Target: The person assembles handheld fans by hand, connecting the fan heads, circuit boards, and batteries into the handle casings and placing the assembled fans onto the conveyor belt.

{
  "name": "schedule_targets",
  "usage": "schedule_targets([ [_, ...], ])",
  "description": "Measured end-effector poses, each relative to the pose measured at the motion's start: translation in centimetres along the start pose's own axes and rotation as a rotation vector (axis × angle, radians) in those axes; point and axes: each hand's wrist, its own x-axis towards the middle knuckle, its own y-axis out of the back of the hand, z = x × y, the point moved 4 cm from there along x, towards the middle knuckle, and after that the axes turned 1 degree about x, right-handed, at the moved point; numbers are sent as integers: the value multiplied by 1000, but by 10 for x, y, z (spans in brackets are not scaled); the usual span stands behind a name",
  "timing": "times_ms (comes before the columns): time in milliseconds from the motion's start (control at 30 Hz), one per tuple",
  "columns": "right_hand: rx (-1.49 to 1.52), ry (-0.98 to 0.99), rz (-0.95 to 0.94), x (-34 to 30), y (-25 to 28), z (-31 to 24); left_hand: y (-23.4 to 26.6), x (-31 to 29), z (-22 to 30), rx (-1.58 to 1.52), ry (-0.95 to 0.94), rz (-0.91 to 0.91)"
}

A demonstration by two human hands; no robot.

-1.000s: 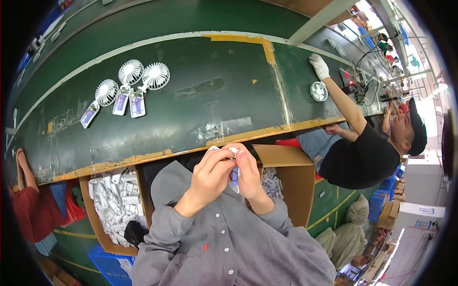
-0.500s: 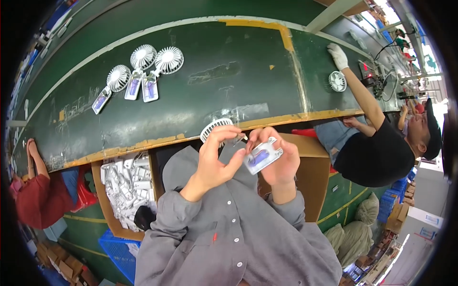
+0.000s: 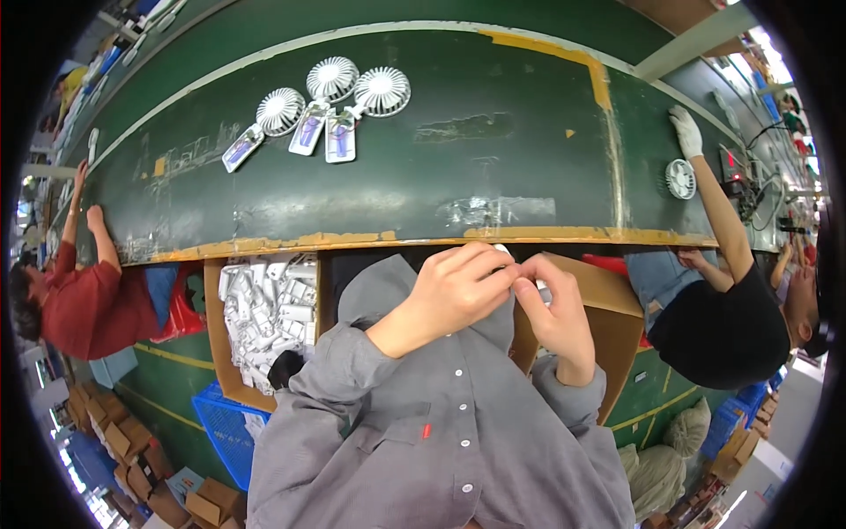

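Observation:
My left hand (image 3: 460, 286) and my right hand (image 3: 562, 317) meet in front of my chest, just off the table's near edge. Both are closed, with fingertips pinched together around a small handheld fan (image 3: 502, 249). Only slivers of its white plastic show past my fingers; the rest is hidden by my hands. On the green table lie three more white handheld fans, a left one (image 3: 279, 112), a middle one (image 3: 332, 81) and a right one (image 3: 382, 93). Their handles are uncovered, with purple batteries inside.
A carton (image 3: 216, 331) of white plastic parts stands left of my lap, another carton (image 3: 621, 339) to the right. A blue crate (image 3: 220, 432) sits on the floor. A person in red (image 3: 88, 304) works at left, one in black (image 3: 727, 331) at right near a white fan (image 3: 680, 179).
My hands have come together, turning over so the open handle and fan head are mostly covered. The view has swung left, and the co-worker in red now reaches over the table.

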Motion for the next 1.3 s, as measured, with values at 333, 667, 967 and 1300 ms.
schedule_targets([
  [333,828,-44,-152,-23,-9,26,-8,-7,-1,-757,332,59],
  [667,272,376,121,-71,23,-1,18,-18,-51,-143,456,368],
  [967,-1033,-936,-243,-206,56,263,40,-3,-67,-1308,453,464],
  [1300,851,63,261,-35,-25,73,-14,27,-26,-2401,518,272],
])
